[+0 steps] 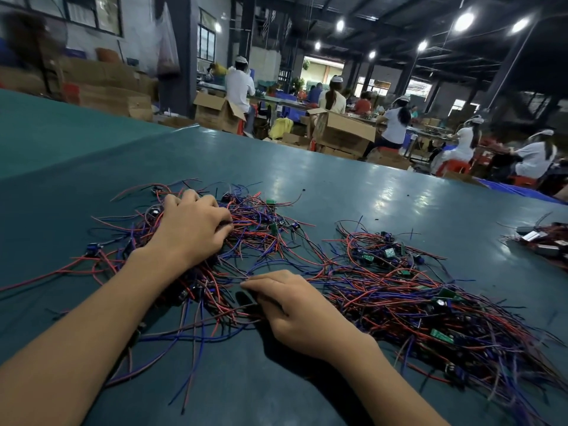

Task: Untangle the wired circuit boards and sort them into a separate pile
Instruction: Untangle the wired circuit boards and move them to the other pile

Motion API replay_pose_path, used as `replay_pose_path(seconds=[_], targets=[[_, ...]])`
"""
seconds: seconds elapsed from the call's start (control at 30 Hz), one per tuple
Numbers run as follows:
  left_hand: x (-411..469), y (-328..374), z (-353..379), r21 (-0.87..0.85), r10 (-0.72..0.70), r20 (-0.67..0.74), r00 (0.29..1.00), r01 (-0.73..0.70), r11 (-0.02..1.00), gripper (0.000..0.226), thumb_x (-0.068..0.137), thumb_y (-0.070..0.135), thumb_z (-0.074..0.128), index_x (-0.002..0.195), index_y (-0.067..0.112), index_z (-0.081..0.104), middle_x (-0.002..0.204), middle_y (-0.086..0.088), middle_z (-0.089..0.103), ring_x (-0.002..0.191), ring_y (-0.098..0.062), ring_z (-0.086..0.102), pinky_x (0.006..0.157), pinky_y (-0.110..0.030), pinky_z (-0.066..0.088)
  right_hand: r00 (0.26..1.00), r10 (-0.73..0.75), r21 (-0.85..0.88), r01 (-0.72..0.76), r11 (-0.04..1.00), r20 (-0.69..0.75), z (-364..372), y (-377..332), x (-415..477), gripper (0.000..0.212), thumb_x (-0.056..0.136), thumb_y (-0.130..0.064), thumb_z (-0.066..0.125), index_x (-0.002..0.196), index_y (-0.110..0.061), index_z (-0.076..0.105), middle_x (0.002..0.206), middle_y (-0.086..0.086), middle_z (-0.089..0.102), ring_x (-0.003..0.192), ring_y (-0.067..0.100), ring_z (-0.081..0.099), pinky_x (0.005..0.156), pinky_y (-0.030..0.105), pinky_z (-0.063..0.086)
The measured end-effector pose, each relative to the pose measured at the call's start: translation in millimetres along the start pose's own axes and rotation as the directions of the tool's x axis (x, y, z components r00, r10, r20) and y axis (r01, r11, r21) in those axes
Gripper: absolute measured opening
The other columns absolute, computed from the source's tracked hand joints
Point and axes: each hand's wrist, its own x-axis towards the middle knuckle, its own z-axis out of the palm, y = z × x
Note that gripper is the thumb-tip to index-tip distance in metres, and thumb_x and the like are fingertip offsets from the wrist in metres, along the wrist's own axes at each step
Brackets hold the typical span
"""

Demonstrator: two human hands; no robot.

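Head view, left hand (pixel 190 224) clutching tangled wires (pixel 261 235), right hand (pixel 295 305) grip pinching them.

A big factory hall
Workers (pixel 238 84) in white caps (pixel 241 59) sit in rows beside cardboard boxes (pixel 344 130) under bright roof lamps (pixel 464 21).

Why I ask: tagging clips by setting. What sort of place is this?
Probably an electronics assembly factory floor: tangled red, blue and black wires with small green circuit boards on a teal-covered worktable, open brown cardboard boxes, and seated workers in white caps at benches behind.
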Motion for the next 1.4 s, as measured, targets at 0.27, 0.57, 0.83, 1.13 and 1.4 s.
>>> replay_pose_path(seconds=[0.27,0.57,0.83,1.13,1.4], targets=[[-6.5,21.6,-20.5,-0.23,0.077,-0.003,0.997,-0.075,0.97,0.03,0.097,0.051,0.057,0.111,0.03,0.072,0.092,0.002,0.058,0.093,-0.026,0.06,0.077,-0.043,0.054,0.999,0.017,0.019,-0.016,1.0,-0.044,-3.5,1.6,0.1,0.04,0.088,-0.001,0.051,0.123,-0.01,0.07,0.121,0.007,0.069,0.116,0.028,0.058,0.101,0.042,0.044],[-5.8,19.2,-15.6,-0.28,0.09,0.191,0.977,-0.034,0.959,0.039,0.085,0.019,0.075,0.119,0.021,0.058,0.101,0.001,0.044,0.088,-0.024,0.058,0.081,-0.039,0.051,0.995,0.006,0.037,-0.002,0.999,-0.101,-4.5,0.9,0.0,0.038,0.087,0.001,0.051,0.118,-0.006,0.072,0.114,0.01,0.07,0.109,0.031,0.061,0.096,0.042,0.047],[-10.9,28.2,-23.9,-0.354,0.146,-0.217,0.965,-0.217,0.91,0.061,0.085,0.008,0.073,0.142,0.014,0.052,0.099,-0.008,0.063,0.09,-0.031,0.062,0.082,-0.048,0.053,0.975,0.036,0.056,-0.024,0.998,-0.219,-4.5,1.8,0.5,0.044,0.085,-0.001,0.048,0.124,-0.009,0.069,0.113,0.005,0.072,0.107,0.025,0.064,0.095,0.042,0.049],[-14.6,50.9,-31.1,-0.273,0.399,-0.614,0.681,-0.658,0.702,0.05,0.094,0.005,0.069,0.141,0.009,0.051,0.116,-0.012,0.061,0.102,-0.029,0.064,0.089,-0.043,0.054,0.819,0.352,0.522,-0.077,0.85,-0.453,-3.7,6.1,3.4,0.025,0.097,-0.007,0.062,0.117,-0.015,0.073,0.093,-0.005,0.076,0.081,0.007,0.07,0.076,0.026,0.056],[-19.4,74.1,-21.2,-0.583,0.228,-0.597,0.769,-0.611,0.536,0.053,0.09,0.017,0.078,0.138,0.015,0.053,0.105,-0.001,0.063,0.092,-0.015,0.068,0.083,-0.035,0.058,0.796,0.517,0.933,0.158,0.323,-0.313,-21.1,4.4,8.0,0.031,0.097,-0.006,0.06,0.124,-0.019,0.068,0.095,0.003,0.074,0.077,0.019,0.066,0.062,0.026,0.052]])
